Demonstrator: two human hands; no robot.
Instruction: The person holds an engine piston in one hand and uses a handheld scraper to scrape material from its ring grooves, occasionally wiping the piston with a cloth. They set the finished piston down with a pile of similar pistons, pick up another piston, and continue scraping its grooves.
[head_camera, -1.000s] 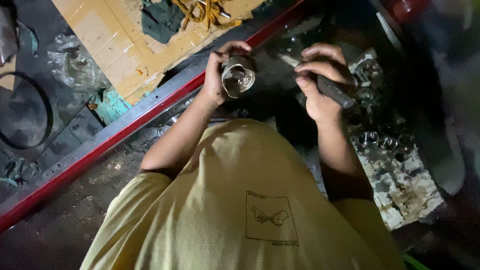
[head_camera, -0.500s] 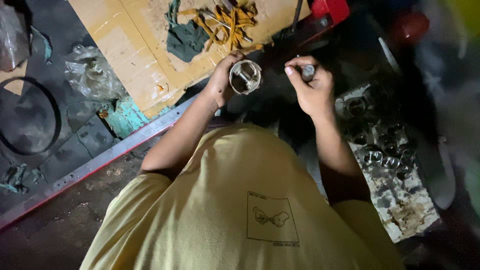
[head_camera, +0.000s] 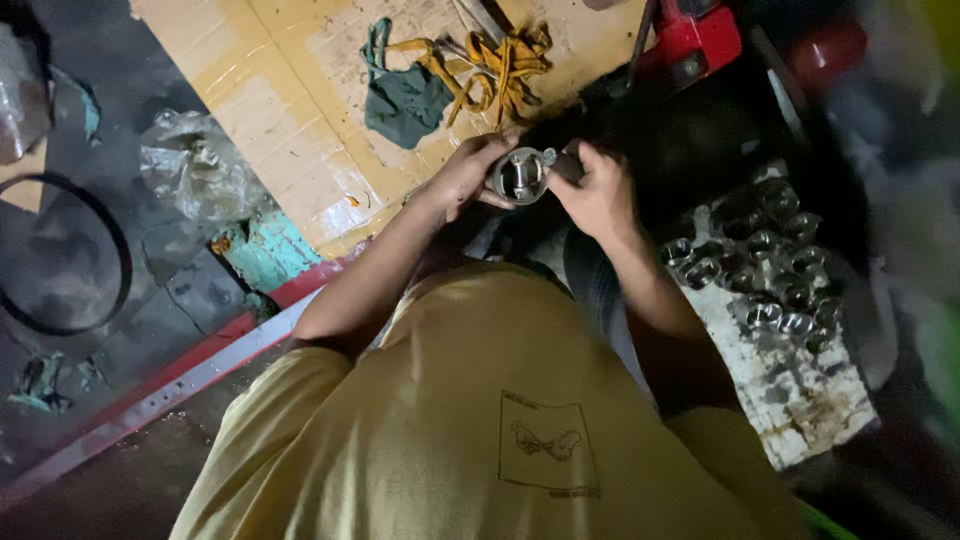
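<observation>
Head view: both hands' grip closed around metal cylinder (head_camera: 520, 175).

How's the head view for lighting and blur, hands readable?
Head view: dim overall, brightest on the yellow board; right edge is dark and smeared. Left hand and right hand are fairly sharp, holding a shiny metal cylinder; the metal parts at right show small glints.

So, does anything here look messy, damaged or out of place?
Yes. A green rag and yellow cloth strips lie tangled on stained cardboard; crumpled plastic lies nearby. The metal cylinder held in both hands looks intact.
</observation>
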